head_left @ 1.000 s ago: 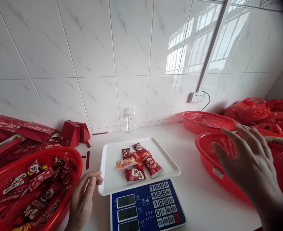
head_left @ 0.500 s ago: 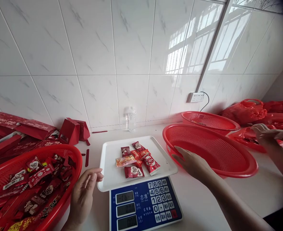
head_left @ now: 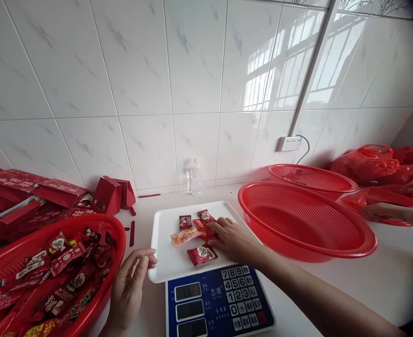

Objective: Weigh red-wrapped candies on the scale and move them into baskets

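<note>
A white tray (head_left: 164,220) rests above a blue-fronted weighing scale (head_left: 215,304). Several wrapped candies lie on it, among them a dark red packet (head_left: 202,254), an orange one (head_left: 186,236) and a small maroon one (head_left: 185,222). My right hand (head_left: 229,238) reaches in from the right, its fingers bent down around a red-wrapped candy that it mostly covers. At the tray's left rim is my left hand (head_left: 131,281), loosely curved, thumb apart from the fingers, fingertips at the rim. Nothing shows inside it.
A red basket (head_left: 118,234) full of wrapped candies stands at left, with red boxes (head_left: 106,194) behind. Right of the tray are two red baskets (head_left: 305,220). A clear bottle (head_left: 195,177) stands by the wall. Another person's hand (head_left: 385,211) is at a red bag (head_left: 385,196).
My right hand has moved left from the red basket's rim onto the candies, covering the right-hand packet. My left hand stays by the tray. The other person's hands have moved lower and apart.
</note>
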Tool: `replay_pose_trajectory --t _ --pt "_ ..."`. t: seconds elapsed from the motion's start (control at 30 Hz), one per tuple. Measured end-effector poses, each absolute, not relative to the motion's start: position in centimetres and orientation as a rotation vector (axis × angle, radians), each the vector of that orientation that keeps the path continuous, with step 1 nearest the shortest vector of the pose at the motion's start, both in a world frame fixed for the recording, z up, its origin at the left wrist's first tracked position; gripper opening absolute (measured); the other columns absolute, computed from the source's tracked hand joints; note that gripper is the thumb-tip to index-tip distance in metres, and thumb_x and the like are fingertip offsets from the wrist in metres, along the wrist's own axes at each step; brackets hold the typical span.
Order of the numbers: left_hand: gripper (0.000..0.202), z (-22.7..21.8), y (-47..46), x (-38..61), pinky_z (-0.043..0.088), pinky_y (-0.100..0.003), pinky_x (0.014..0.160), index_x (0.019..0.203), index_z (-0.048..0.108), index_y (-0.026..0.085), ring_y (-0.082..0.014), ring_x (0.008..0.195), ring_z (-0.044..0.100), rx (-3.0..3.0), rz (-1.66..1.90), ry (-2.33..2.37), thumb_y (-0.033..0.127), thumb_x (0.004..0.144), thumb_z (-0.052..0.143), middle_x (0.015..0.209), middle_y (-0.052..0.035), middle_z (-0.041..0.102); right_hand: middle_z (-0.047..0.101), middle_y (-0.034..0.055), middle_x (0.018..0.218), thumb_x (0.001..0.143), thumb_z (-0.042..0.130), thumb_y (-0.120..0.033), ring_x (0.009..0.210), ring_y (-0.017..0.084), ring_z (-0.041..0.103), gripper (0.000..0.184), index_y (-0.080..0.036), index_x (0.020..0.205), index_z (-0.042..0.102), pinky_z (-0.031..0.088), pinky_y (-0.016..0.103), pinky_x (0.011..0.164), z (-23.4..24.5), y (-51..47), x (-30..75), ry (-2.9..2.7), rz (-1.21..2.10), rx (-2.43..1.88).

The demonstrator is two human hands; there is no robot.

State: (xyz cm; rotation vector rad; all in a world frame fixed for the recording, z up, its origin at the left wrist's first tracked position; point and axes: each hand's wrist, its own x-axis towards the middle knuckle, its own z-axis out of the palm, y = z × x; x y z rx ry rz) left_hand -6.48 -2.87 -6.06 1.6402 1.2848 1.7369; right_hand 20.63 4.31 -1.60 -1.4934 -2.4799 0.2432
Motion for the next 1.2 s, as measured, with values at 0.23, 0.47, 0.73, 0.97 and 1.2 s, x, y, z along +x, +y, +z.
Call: replay_pose_trajectory --t 0.23,0.47,0.73,0.97,1.2 --pt "0.035 -5.9 -3.2 -6.2 0.056 -0.024 0.062 0.088 0.071 0.020 -0.0181 0.069 0.064 1.646 1.677 1.295 0.052 0.087 0.056 0.073 -0.0029 0.067 0.062 0.0094 0.103 0.088 0.064 -0.034 0.095 0.025 0.059 0.016 -0.019 0.094 0.063 0.047 0.036 0.081 -2.2 5.0 21.4 -2.461 0.158 -1.445" --pt "0.036 -5.7 -3.1 -6.1 0.055 -0.023 0.062 0.087 0.070 0.020 -0.0174 0.068 0.063 1.635 1.680 1.316 0.052 0.088 0.054 0.072 -0.0031 0.067 0.062 0.0094 0.097 0.089 0.059 -0.033 0.094 0.025 0.057 0.014 -0.019 0.090 0.060 0.047 0.036 0.080 0.2 6.5 25.4 -2.184 -0.080 -1.607" --pt "0.034 -5.6 -3.3 -6.0 0.054 -0.024 0.063 0.088 0.069 0.020 -0.0175 0.070 0.061 1.624 1.681 1.269 0.050 0.090 0.053 0.072 -0.0024 0.065 0.047 0.0221 0.136 0.089 0.055 -0.032 0.133 0.045 0.031 0.041 -0.012 0.125 0.057 0.035 0.063 0.098 1.1 7.9 29.7 -2.021 -0.135 -1.999" --pt "0.034 -6.0 -2.7 -6.1 0.054 -0.024 0.065 0.088 0.068 0.020 -0.0171 0.069 0.060 1.586 1.702 1.250 0.051 0.089 0.054 0.073 -0.0024 0.065 0.045 0.0118 0.144 0.099 0.042 -0.039 0.134 0.027 0.038 0.045 -0.021 0.140 0.047 0.038 0.039 0.105 -0.4 7.4 20.3 -2.509 0.172 -1.586" --pt "0.039 -6.0 -2.5 -6.1 0.054 -0.027 0.064 0.085 0.068 0.018 -0.0184 0.069 0.061 1.519 1.728 1.278 0.054 0.088 0.054 0.073 -0.0037 0.065 0.064 0.0078 0.111 0.098 0.052 -0.029 0.104 0.021 0.060 0.019 -0.016 0.106 0.065 0.049 0.040 0.089 0.1 8.2 17.1 -2.635 0.191 -1.440"
